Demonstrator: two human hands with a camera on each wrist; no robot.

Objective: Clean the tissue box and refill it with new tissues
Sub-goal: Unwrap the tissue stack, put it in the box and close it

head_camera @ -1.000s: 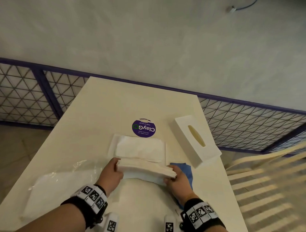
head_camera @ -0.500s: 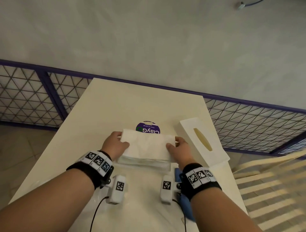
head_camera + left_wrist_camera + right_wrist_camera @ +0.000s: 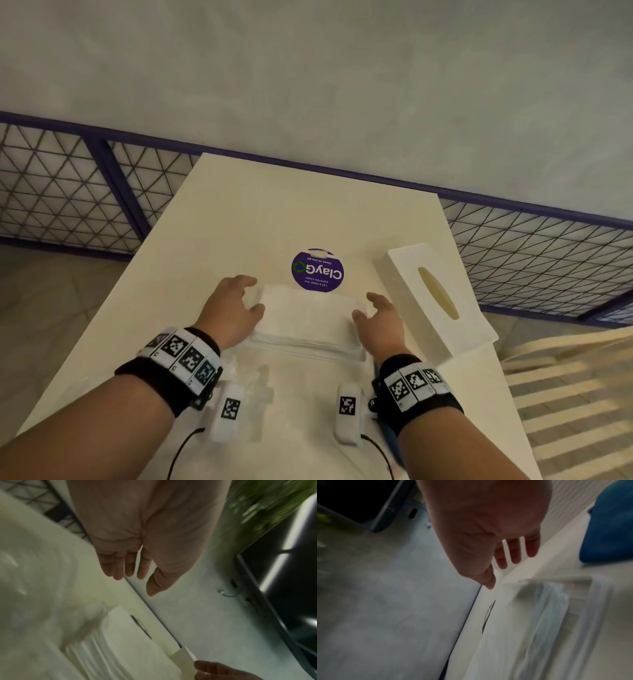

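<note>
A stack of white tissues (image 3: 308, 313) lies flat in the middle of the cream table (image 3: 274, 212), on a thin white base whose edge (image 3: 301, 351) shows at the near side. My left hand (image 3: 239, 301) hovers at the stack's left end with relaxed, spread fingers and holds nothing. My right hand (image 3: 376, 313) is at the right end, also loose and empty. The wrist views show both palms empty: left hand (image 3: 133, 573), right hand (image 3: 506, 559), with the tissues (image 3: 128, 642) (image 3: 522, 628) below. The white tissue box cover (image 3: 435, 301), oval slot up, lies to the right.
A round purple sticker (image 3: 317, 270) sits just beyond the stack. Clear plastic wrapping (image 3: 246, 377) lies near my left wrist. A blue cloth (image 3: 607, 534) is by my right wrist. A purple mesh railing (image 3: 85, 192) borders the table; a slatted bench (image 3: 565, 394) stands at the right.
Both hands carried the tissue stack away from me and laid it on the white base. They have since let go and drawn slightly off its two ends.
</note>
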